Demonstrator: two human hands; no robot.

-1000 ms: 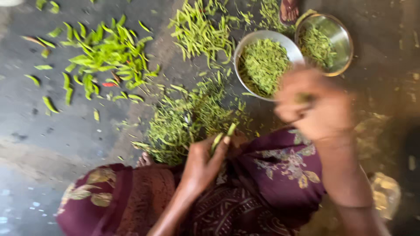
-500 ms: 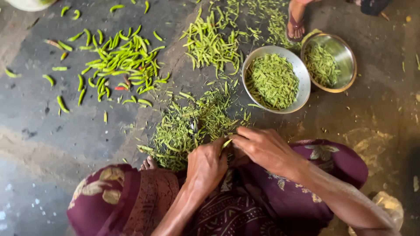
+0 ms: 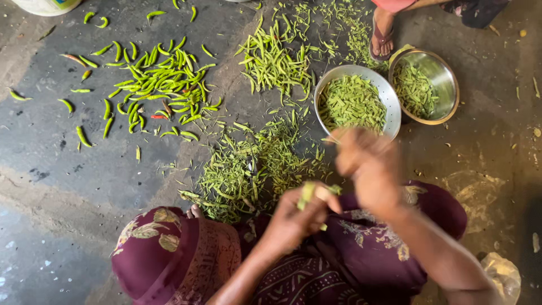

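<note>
My left hand (image 3: pixel 293 217) is over my lap, pinching a pale green bean pod (image 3: pixel 307 194). My right hand (image 3: pixel 370 166) is blurred, raised a little to the right, pulling a thin string or tip away from the pod toward the nearer steel bowl (image 3: pixel 389 96). That bowl holds trimmed green pods. A heap of green trimmings (image 3: pixel 248 169) lies on the floor just ahead of my knees. I sit in maroon patterned cloth (image 3: pixel 169 260).
A second steel bowl (image 3: pixel 446 73) with cut greens stands to the right. Whole bean pods (image 3: pixel 274 59) lie heaped farther ahead; green chillies (image 3: pixel 158 85) are scattered at left. Another person's sandalled foot (image 3: pixel 383 34) is at the top. A plastic bag (image 3: pixel 499 274) lies lower right.
My right hand swung from near the bowl down to meet the left at the pod, then lifted away to the right again. The left hand stayed at my lap with a pod.
</note>
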